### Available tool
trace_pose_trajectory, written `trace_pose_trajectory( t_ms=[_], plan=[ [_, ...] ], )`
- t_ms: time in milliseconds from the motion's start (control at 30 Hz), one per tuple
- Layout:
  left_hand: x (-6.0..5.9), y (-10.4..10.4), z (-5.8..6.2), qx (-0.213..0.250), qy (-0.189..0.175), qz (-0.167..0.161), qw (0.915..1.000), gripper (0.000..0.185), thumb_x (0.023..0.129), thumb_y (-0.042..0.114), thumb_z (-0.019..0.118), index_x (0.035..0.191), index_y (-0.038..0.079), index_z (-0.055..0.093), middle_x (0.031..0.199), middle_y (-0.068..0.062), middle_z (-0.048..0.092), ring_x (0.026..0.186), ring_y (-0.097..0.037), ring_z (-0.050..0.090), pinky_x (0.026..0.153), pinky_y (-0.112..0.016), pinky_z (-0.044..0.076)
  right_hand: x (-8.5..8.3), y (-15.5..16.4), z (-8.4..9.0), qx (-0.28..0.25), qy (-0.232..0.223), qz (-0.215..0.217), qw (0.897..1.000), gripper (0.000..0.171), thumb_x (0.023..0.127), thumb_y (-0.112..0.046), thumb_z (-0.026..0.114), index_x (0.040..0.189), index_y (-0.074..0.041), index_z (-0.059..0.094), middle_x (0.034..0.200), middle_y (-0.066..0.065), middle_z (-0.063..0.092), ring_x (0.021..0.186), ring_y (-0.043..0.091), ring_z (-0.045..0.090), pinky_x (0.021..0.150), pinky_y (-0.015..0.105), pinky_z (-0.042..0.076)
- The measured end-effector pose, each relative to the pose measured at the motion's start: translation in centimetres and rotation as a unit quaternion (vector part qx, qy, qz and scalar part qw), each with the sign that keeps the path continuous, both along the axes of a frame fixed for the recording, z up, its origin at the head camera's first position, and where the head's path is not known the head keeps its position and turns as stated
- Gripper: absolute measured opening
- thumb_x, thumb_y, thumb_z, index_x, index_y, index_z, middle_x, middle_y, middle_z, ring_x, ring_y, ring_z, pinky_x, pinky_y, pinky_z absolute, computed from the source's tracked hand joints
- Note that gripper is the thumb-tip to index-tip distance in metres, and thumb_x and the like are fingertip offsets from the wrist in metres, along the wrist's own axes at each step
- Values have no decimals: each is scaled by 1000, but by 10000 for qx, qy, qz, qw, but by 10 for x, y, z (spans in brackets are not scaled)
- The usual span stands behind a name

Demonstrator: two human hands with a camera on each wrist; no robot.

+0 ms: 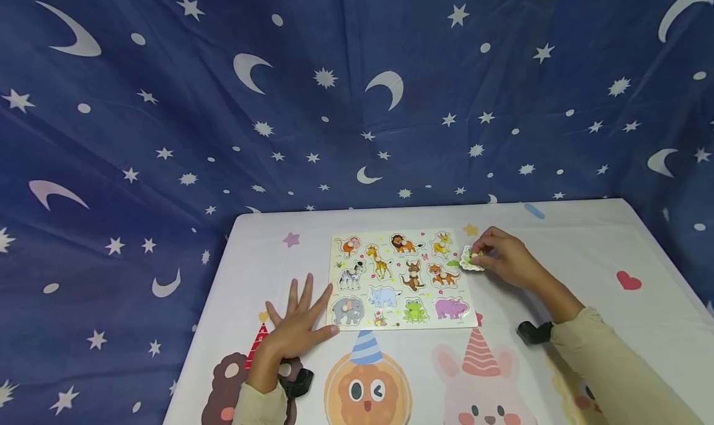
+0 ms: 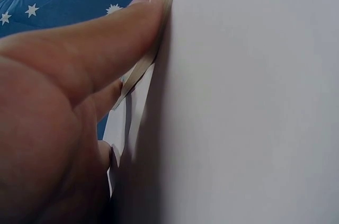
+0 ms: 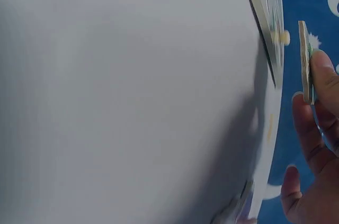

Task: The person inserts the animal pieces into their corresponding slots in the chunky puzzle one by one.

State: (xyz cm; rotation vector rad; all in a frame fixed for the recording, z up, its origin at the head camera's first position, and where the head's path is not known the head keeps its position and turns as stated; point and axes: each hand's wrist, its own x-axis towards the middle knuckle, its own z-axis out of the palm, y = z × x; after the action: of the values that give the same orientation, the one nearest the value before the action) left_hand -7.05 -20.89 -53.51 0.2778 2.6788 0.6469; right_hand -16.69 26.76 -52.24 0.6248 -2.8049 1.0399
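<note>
A pale wooden peg puzzle board (image 1: 372,316) with animal pictures lies on the table. My left hand (image 1: 301,326) is spread flat beside its lower left corner, thumb and a fingertip right at its edges. The left wrist view has the thumb (image 2: 122,33) against the board's edge. Just off the board's upper right side, my right hand (image 1: 506,259) pinches a small puzzle piece (image 1: 466,259) with a white border and some green. In the right wrist view that wooden piece (image 3: 304,62) appears edge-on, raised above the table, between thumb and fingers; its picture is hidden.
Round wooden knobs (image 3: 284,37) stick up from the board. The white tablecloth (image 1: 558,227) carries printed cartoon animals, stars and a heart. Behind the table hangs a dark blue curtain (image 1: 357,103) with moons and stars. A black wrist device (image 1: 534,332) sits at the right sleeve.
</note>
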Motion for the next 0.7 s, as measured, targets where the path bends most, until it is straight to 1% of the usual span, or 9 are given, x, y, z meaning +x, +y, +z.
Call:
trace_pose_trajectory(
  t_ms=[100, 267, 367, 567, 700],
  plan=[
    [0, 1, 0, 8, -14, 7, 10000, 86, 91, 63, 64, 162, 39, 20, 173, -4, -14, 156, -41, -24, 101, -82, -26, 4, -7, 0, -112, -6, 71, 9999, 13, 83, -11, 84, 89, -13, 72, 93, -2, 60, 85, 9, 54, 73, 16, 44],
    [0, 1, 1, -33, -43, 11, 10000, 86, 91, 62, 64, 162, 39, 20, 173, -5, -14, 156, -41, -24, 102, -82, -26, 11, -19, 1, -262, -11, 160, 9995, 14, 82, -12, 85, 89, -14, 73, 93, -3, 60, 85, 11, 56, 73, 19, 47],
    [0, 1, 1, -42, -31, 8, 10000, 87, 91, 63, 64, 162, 39, 21, 173, -5, -14, 156, -41, -23, 102, -82, -25, 15, -26, 2, -316, -42, 237, 9992, 16, 81, -11, 85, 89, -15, 73, 93, -4, 60, 84, 11, 56, 72, 22, 48],
    [0, 2, 0, -62, 34, 11, 10000, 88, 90, 64, 64, 162, 38, 21, 173, -5, -13, 156, -42, -22, 102, -82, -25, 21, -39, 4, -367, -15, 458, 9983, 17, 80, -8, 86, 89, -14, 72, 94, -4, 61, 84, 13, 58, 73, 23, 50],
    [0, 1, 0, -67, 20, 15, 10000, 88, 90, 65, 63, 162, 38, 21, 173, -5, -13, 156, -42, -23, 102, -82, -25, 21, -46, 7, -420, -138, 538, 9976, 17, 81, -10, 86, 88, -17, 72, 94, -6, 60, 82, 9, 57, 71, 24, 50]
  ],
)
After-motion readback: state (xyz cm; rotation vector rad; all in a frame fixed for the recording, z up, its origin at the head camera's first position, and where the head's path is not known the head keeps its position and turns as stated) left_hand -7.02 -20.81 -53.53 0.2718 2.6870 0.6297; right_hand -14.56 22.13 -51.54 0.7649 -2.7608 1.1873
